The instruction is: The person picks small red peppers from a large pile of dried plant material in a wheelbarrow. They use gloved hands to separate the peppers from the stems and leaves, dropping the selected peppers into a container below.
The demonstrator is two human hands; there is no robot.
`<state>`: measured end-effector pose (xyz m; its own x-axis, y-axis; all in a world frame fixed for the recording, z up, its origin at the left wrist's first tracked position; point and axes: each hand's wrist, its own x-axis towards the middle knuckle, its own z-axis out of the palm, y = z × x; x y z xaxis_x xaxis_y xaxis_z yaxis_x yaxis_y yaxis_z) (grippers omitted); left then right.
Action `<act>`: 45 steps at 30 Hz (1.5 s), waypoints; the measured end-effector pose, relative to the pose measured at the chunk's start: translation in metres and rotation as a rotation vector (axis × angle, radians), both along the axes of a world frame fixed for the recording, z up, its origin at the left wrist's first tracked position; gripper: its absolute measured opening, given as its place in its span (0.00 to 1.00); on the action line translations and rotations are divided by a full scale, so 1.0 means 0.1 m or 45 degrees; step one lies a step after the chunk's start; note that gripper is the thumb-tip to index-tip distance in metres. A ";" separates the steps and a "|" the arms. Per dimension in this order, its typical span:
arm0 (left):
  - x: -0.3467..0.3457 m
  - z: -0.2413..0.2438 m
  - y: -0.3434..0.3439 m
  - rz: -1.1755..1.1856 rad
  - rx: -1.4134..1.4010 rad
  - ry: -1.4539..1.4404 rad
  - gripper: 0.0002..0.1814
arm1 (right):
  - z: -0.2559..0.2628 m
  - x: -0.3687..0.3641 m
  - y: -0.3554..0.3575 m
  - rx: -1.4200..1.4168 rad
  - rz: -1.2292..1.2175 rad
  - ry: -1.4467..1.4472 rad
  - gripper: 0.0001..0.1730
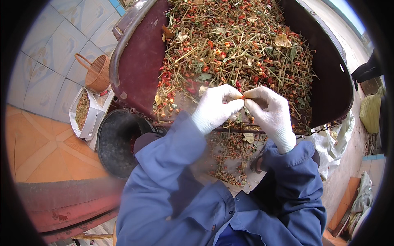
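Observation:
My left hand [215, 108] and my right hand [271, 112], both in white knit gloves, meet over the near edge of a maroon metal cart bed [138, 58]. Between their fingertips is a tiny orange-red plant piece [243, 97], pinched from both sides; its exact kind is too small to tell. Behind and beneath the hands, a heap of dry stalks [234, 52] mixed with red pepper-like bits and withered leaves fills the bed. Some bare floor of the bed shows beside my left hand.
Left of my knees stands a black bucket [114, 138], its contents mostly in shadow. Beyond it are a white box [94, 115] of plant matter and a wicker basket [98, 73]. A chain [326, 127] and white sack [337, 150] lie right. A dark sleeve [369, 69] shows far right.

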<state>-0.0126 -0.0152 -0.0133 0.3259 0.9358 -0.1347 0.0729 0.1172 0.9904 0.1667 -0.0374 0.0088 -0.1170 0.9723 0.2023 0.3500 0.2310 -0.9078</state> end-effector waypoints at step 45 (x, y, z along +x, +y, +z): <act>-0.01 -0.01 -0.01 0.046 0.196 0.002 0.07 | -0.07 0.08 0.06 -0.360 0.175 0.442 0.11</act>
